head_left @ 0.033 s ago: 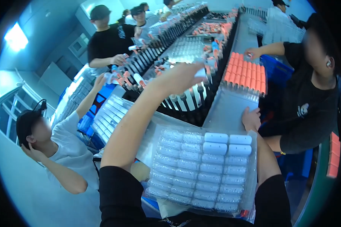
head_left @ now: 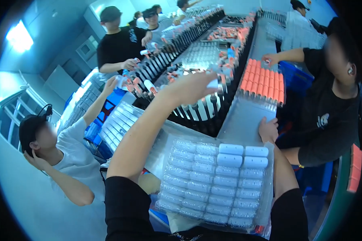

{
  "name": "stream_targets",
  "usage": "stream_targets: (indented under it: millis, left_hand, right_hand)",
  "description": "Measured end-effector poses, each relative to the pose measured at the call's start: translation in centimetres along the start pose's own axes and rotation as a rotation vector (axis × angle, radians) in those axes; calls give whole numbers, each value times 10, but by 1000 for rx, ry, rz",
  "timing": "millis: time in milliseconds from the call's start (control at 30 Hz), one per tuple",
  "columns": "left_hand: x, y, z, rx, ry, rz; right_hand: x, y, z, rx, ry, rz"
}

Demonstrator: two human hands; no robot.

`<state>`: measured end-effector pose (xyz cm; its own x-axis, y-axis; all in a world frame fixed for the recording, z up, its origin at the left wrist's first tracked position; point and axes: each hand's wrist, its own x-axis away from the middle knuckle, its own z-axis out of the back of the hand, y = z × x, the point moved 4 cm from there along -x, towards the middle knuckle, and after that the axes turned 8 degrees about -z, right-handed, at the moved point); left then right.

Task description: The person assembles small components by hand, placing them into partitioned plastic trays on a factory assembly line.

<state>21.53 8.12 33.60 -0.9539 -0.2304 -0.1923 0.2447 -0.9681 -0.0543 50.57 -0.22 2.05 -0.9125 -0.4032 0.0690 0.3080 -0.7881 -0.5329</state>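
My left hand is raised over the near end of the conveyor. Its fingers are closed on a small white piece, whose exact kind I cannot make out. Farther right, my right hand rests on the grey metal ledge, fingers lying on it and nothing visible in them. Between my forearms, close to my body, lies a clear plastic tray with rows of slots. White cylindrical shells sit in its far right corner. The other slots look like bare clear plastic.
The conveyor has black slats and carries orange and white parts. A tray of orange tubes stands on the ledge, beside a co-worker in black. At left another person reaches over a tray of white pieces.
The whole view has shifted slightly, so things sit a little farther right and lower. My left hand still holds the white piece, and my right hand stays on the ledge.
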Motion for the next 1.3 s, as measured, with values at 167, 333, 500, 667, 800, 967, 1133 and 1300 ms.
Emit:
stream_targets:
  millis: [167, 333, 500, 667, 800, 967, 1133, 1300]
  left_hand:
    - [35, -38, -19, -18, -279, 325]
    - [65, -99, -56, -376, -417, 433]
    - [104, -99, -55, -711, -188, 524]
    - [93, 42, -31, -350, -374, 514]
    - [67, 146, -75, 174, 63, -2]
    - [50, 153, -99, 229, -143, -47]
    - [41, 137, -112, 270, -432, -93]
    - [24, 115, -41, 493, -410, -124]
  right_hand:
    - [10, 9, -5, 35, -13, -3]
    - [13, -8, -11, -49, -48, 18]
    - [2, -23, -3, -26, -86, -10]
    - [-4, -17, -4, -29, -31, 11]
    - [-2, 1, -5, -38, -62, 10]
    - [0, 12, -13, -18, -38, 12]
    - [5, 4, -12, 13, -38, 13]
    - [-1, -2, -6, 50, 3, 9]
